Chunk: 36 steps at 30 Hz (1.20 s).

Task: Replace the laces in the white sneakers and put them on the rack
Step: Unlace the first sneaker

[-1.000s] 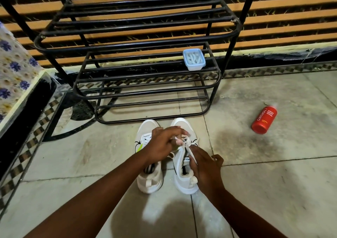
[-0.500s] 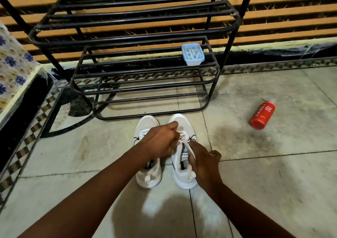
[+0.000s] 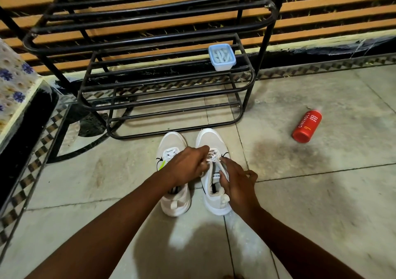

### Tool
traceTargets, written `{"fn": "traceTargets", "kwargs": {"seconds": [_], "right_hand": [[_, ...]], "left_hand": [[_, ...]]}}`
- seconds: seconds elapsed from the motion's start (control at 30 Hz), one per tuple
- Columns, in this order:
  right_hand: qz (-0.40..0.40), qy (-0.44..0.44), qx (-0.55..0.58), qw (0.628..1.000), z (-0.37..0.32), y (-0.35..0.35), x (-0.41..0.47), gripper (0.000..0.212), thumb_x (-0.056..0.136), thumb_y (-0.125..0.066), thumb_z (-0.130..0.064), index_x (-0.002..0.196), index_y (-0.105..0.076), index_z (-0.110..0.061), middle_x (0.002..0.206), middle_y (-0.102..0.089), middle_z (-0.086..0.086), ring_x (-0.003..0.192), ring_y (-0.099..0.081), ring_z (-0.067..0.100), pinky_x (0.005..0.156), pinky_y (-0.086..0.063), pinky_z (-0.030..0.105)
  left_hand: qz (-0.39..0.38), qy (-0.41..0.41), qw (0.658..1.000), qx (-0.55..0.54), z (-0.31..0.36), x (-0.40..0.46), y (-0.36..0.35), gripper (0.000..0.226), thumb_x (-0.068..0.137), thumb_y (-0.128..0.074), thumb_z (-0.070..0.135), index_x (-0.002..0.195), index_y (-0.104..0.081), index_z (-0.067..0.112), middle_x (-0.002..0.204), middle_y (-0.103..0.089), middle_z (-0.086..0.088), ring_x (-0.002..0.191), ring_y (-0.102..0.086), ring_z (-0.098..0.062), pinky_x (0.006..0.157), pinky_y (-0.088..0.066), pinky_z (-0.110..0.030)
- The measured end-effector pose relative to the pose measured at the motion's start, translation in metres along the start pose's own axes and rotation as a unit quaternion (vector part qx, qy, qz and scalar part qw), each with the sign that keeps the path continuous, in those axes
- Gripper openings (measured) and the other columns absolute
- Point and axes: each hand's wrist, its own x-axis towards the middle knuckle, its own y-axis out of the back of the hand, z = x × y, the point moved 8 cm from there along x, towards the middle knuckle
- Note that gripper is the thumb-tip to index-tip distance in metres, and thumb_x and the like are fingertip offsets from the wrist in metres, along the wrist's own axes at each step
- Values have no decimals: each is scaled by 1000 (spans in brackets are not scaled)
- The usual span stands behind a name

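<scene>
Two white sneakers stand side by side on the tiled floor, toes toward the rack. The left sneaker (image 3: 172, 201) is partly covered by my left forearm. My left hand (image 3: 186, 165) pinches the white lace (image 3: 213, 157) over the right sneaker (image 3: 211, 139). My right hand (image 3: 236, 184) grips the other stretch of lace at that shoe's tongue and collar. The black metal shoe rack (image 3: 150, 69) stands just beyond the shoes, its shelves bare but for a small box.
A small blue plastic box (image 3: 221, 57) holding white laces sits on the rack's middle shelf, at the right. A red body-wash bottle (image 3: 306, 126) lies on the floor to the right. A flower-patterned cloth (image 3: 12, 81) covers a ledge at the left.
My right hand has moved up from the shoe's heel side toward the lace knot area. The left hand stays pinching the lace. The view has tilted slightly.
</scene>
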Motion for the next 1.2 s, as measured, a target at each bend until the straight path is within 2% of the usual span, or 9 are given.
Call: {"fn": "traceTargets", "kwargs": {"seconds": [0.23,0.33,0.47,0.6,0.67,0.8,0.97,1.1,1.2], "right_hand": [[-11,-1,-15,1000,0,2,0,50,95,-28,-41,139,-50,-32,143,-54,-15,126,-54,5,92,-33,46],[-4,-1,-11,1000,-2,3,1,49,95,-30,-40,137,-52,-33,141,-55,-17,123,-55,3,91,-34,46],[4,6,-4,1000,-5,8,4,47,92,-34,-43,133,-54,-33,136,-58,-17,121,-57,6,91,-35,46],[-14,19,-21,999,-6,13,14,50,86,-40,-45,134,-53,-38,129,-59,-17,117,-57,7,90,-33,43],[-49,30,-34,998,-11,16,23,51,84,-47,-43,134,-52,-39,124,-59,-14,115,-57,11,88,-32,41],[-92,59,-94,990,-29,20,45,49,80,-65,-27,127,-57,-36,105,-59,-7,98,-61,21,79,-32,38],[-5,167,-196,966,-52,22,63,32,69,-50,-41,92,-66,-24,67,-56,1,49,-59,29,60,-39,34],[61,241,-231,941,-58,25,59,20,71,-61,-24,89,-59,-17,60,-52,4,41,-53,29,47,-40,30],[48,186,-198,961,-52,30,59,23,71,-69,-23,89,-59,-14,62,-56,4,43,-55,30,44,-39,28]], "left_hand": [[69,126,985,-91,-23,-6,11,25,94,-61,23,79,-42,17,70,-57,-7,68,-55,-29,57,-41,-35],[106,185,977,-20,-44,-13,26,19,96,-58,25,87,-45,15,80,-61,-9,77,-60,-33,62,-48,-40],[58,198,975,77,-33,-15,30,27,90,-62,33,108,-57,13,109,-66,-11,103,-63,-33,73,-48,-36],[-47,149,986,-52,-14,-8,13,68,74,-77,43,137,-58,28,131,-65,3,119,-60,-20,103,-50,-37],[-107,158,979,-73,-15,-5,1,72,76,-81,52,139,-55,31,135,-61,5,122,-58,-18,104,-49,-37],[-123,112,981,95,-12,2,-4,82,72,-74,77,135,-53,30,139,-58,6,129,-52,-19,99,-44,-35],[-112,96,981,129,-11,5,-6,85,69,-71,83,133,-52,30,131,-63,9,125,-56,-20,97,-47,-39],[-113,124,981,102,-16,3,-9,87,66,-76,81,133,-54,31,130,-64,9,124,-56,-20,90,-44,-36],[-111,137,979,106,-16,4,-11,91,63,-77,81,135,-53,32,133,-62,8,127,-54,-22,89,-41,-37]]}}
